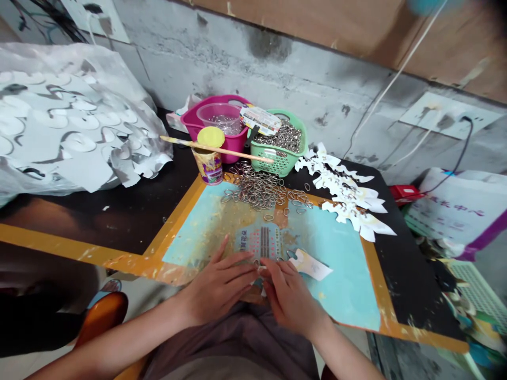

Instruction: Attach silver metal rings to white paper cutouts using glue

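My left hand [222, 282] is palm down over the blue work sheet [344, 264], its little finger spread away and its index finger and thumb closed near the middle. My right hand [288, 295] meets it there, fingertips pinched together. A small oval metal ring [256, 262] shows between the fingertips of both hands, with a bit of white beside it; the rest is hidden by my fingers. Right of my right hand lies a white cut-out piece [312, 265] with a ring near its end. Beyond my hands is a loose pile of oval metal rings [259, 187].
A green basket [277, 163] full of metal rings and a pink basket [235, 142] stand at the back. A brush [217, 149] rests across a paint-smeared tub [209, 168]. White cut-outs with rings [346, 192] lie back right; a plastic bag of cut-outs [75, 126] sits left.
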Motion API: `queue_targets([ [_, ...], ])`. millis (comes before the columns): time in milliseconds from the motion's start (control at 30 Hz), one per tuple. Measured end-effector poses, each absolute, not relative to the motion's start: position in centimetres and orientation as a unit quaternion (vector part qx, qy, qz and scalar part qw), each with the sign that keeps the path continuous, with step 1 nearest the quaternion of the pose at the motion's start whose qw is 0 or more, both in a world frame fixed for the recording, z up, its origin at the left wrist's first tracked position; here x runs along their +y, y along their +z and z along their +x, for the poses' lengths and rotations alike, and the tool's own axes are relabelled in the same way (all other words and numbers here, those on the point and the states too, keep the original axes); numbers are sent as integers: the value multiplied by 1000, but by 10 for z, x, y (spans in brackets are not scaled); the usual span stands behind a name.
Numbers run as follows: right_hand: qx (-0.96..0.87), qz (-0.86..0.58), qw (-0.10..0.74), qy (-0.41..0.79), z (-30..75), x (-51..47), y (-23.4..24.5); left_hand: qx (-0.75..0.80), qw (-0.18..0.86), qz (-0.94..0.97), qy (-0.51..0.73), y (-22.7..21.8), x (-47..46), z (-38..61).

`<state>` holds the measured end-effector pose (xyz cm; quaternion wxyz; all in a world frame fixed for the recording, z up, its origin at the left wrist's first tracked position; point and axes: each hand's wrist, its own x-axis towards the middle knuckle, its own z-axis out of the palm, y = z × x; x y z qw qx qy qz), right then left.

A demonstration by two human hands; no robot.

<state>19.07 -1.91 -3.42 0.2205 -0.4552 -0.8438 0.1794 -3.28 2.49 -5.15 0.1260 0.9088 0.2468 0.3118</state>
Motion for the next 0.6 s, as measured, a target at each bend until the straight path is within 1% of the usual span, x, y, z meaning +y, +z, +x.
queue_targets([
  [133, -845, -465, 215, 154, 188, -19, -33, 244, 85, 928, 268, -51, 22, -40],
  [233, -854, -459, 195, 150, 188, -20, -34, 237, 56, 941, 236, -50, 21, -45],
  [333, -862, -452, 174, 146, 186, -22, -35, 225, 49, 946, 228, -48, 19, -45],
  [467, -852, -473, 169, 146, 184, -22, -33, 243, 51, 941, 232, -45, 15, -37],
  [533, -844, -465, 186, 191, 188, -18, -31, 258, 52, 936, 235, -44, 13, -32],
  [600, -811, -461, 247, 264, 196, -11, -28, 271, 57, 931, 239, -45, 11, -29],
])
